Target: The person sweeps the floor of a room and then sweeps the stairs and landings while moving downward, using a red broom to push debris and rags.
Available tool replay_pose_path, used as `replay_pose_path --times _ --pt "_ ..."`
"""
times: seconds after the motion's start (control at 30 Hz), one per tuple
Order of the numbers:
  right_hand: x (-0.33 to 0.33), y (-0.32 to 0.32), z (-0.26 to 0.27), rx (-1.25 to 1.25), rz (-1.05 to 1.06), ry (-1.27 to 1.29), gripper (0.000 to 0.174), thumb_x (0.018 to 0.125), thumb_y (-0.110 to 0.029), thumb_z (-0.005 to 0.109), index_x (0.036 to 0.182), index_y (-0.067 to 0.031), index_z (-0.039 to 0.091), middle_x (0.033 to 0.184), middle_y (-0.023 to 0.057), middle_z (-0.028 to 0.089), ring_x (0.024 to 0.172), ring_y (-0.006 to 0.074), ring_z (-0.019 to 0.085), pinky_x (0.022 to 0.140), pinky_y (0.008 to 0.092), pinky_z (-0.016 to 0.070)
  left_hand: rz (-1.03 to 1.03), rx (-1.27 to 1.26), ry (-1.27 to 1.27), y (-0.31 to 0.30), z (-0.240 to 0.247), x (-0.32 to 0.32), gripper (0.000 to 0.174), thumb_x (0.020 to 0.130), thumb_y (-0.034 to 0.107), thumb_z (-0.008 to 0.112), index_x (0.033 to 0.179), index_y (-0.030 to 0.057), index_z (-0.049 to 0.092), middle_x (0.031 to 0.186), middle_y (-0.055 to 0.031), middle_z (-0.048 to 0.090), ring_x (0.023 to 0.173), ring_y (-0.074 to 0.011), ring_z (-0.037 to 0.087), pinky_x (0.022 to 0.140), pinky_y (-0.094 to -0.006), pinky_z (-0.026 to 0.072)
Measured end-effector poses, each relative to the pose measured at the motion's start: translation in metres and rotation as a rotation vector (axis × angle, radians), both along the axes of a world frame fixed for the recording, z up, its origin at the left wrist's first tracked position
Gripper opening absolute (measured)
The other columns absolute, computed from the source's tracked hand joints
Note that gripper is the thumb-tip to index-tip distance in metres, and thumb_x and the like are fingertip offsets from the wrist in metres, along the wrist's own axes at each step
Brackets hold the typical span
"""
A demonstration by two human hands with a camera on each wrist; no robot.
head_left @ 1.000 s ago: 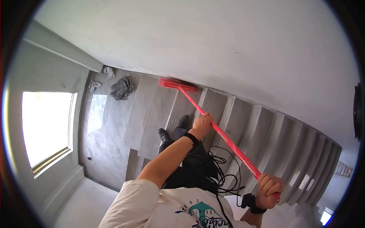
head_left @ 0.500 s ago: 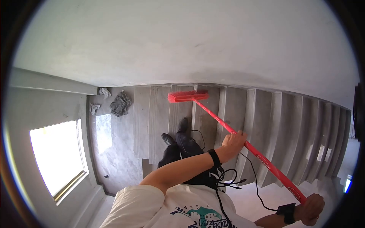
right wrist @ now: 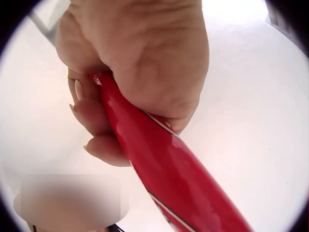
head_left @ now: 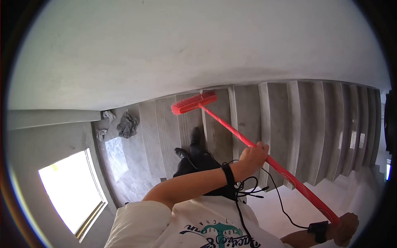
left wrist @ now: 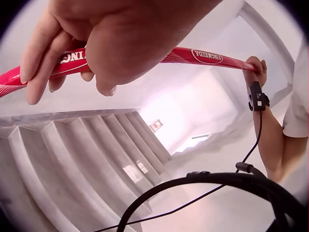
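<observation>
A red broom with pink-red bristles is over the grey stairs, its head close to the wall and slanting across a step. Partway along the pole, my left hand grips it with fingers curled round the shaft; the left wrist view shows the thumb side of that hand and the lettered red pole. My right hand holds the top end of the pole, low on the right of the head view. In the right wrist view, its fingers wrap round the red handle.
Concrete steps run off to the right along a white wall. On the landing at left lie a crumpled grey bag and smaller pale scraps. Black cables hang by my body. A bright window is at lower left.
The broom head has come away from the wall's foot and, since half a second ago, swung to a slant, its left end lower. Both hands shifted right and kept hold of the pole.
</observation>
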State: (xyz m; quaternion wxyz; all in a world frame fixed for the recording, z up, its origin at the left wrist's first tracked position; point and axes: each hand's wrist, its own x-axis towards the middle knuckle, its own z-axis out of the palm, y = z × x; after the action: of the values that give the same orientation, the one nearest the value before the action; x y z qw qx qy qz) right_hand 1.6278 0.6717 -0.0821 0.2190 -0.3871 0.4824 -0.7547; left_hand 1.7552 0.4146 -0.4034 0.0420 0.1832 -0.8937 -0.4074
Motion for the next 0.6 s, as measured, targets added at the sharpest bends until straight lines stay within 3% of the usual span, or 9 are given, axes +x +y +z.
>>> replay_pose_path --times 0.07,0.1,0.17,0.2,0.43,0.47,0.5,0.57,0.6 --pt "0.028 -0.074 0.006 -0.189 0.285 0.151 0.034 0.071 -0.027 0.066 0.05 -0.0129 0.044 0.043 -0.0014 0.043 0.039 0.0098 0.042 0.045 0.0238 0.0378 -0.013 0.032 0.025 0.01 -0.001 -0.027 0.025 0.082 0.021 0.063 0.094 0.0017 0.051 0.091 -0.0136 0.056 0.067 -0.0304 0.066 0.058 -0.0388 0.0554" --pt "0.027 -0.079 -0.004 -0.193 0.297 0.138 0.034 0.071 -0.027 0.066 0.05 -0.0129 0.044 0.043 -0.0014 0.043 0.039 0.0098 0.042 0.045 0.0238 0.0378 -0.002 0.042 0.06 0.012 -0.017 -0.041 0.026 0.082 0.02 0.063 0.095 0.0012 0.051 0.091 -0.0137 0.056 0.07 -0.0312 0.066 0.06 -0.0399 0.0554" --pt "0.021 -0.086 -0.04 -0.042 0.346 0.164 0.03 0.072 -0.025 0.066 0.053 -0.011 0.048 0.047 -0.0001 0.047 0.043 0.0122 0.046 0.055 0.0297 0.0457 0.021 0.046 0.083 0.002 -0.047 -0.044 0.027 0.082 0.02 0.063 0.097 0.0008 0.05 0.091 -0.0138 0.056 0.072 -0.032 0.067 0.061 -0.041 0.0554" --pt "0.008 -0.055 -0.055 0.079 0.307 0.116 0.024 0.072 -0.022 0.068 0.071 -0.0131 0.045 0.07 -0.0012 0.044 0.065 0.0154 0.044 0.062 0.0279 0.0296 0.039 0.047 0.044 -0.007 -0.06 -0.036 0.028 0.082 0.02 0.063 0.097 0.0009 0.05 0.092 -0.0139 0.056 0.073 -0.0326 0.066 0.063 -0.0416 0.0552" --pt "-0.016 -0.062 -0.109 -0.067 0.213 -0.258 0.029 0.074 -0.023 0.07 0.074 -0.0124 0.043 0.071 -0.0009 0.04 0.067 0.0134 0.041 0.061 0.0296 0.029 0.104 0.026 -0.212 -0.044 -0.071 0.059 0.033 0.088 0.033 0.058 0.095 0.0017 0.052 0.089 -0.0151 0.058 0.07 -0.0332 0.065 0.061 -0.0427 0.0545" --pt "-0.007 -0.079 -0.109 -0.041 0.14 -0.259 0.027 0.073 -0.022 0.071 0.068 -0.0119 0.047 0.066 -0.0001 0.047 0.062 0.0138 0.048 0.063 0.0289 0.0365 0.135 0.032 -0.197 -0.044 -0.078 0.061 0.037 0.09 0.038 0.056 0.093 0.0014 0.051 0.087 -0.0153 0.058 0.069 -0.0347 0.065 0.06 -0.0439 0.0539" --pt "-0.007 -0.099 -0.105 -0.045 0.147 -0.261 0.027 0.073 -0.022 0.071 0.068 -0.0119 0.047 0.066 -0.0001 0.047 0.062 0.0138 0.048 0.063 0.0289 0.0365 0.143 0.028 -0.199 -0.046 -0.083 0.059 0.037 0.09 0.038 0.056 0.093 0.0014 0.051 0.087 -0.0153 0.058 0.069 -0.0347 0.065 0.06 -0.0439 0.0539" --pt "-0.009 -0.14 -0.099 0.103 0.735 -0.07 0.029 0.071 -0.022 0.073 0.058 -0.0114 0.05 0.056 0.0011 0.054 0.053 0.0158 0.056 0.065 0.0299 0.0455 0.21 0.063 -0.098 -0.049 -0.097 0.051 0.036 0.088 0.038 0.058 0.092 0.0031 0.051 0.088 -0.0149 0.058 0.071 -0.0368 0.064 0.062 -0.0462 0.0524" --pt "0.004 -0.159 -0.103 0.139 0.678 -0.047 0.033 0.07 -0.02 0.073 0.048 -0.0116 0.05 0.049 0.0017 0.056 0.045 0.0167 0.058 0.065 0.0317 0.0504 0.218 0.068 -0.101 -0.055 -0.111 0.05 0.036 0.088 0.038 0.058 0.092 0.0031 0.051 0.088 -0.0149 0.058 0.071 -0.0368 0.064 0.062 -0.0462 0.0524"
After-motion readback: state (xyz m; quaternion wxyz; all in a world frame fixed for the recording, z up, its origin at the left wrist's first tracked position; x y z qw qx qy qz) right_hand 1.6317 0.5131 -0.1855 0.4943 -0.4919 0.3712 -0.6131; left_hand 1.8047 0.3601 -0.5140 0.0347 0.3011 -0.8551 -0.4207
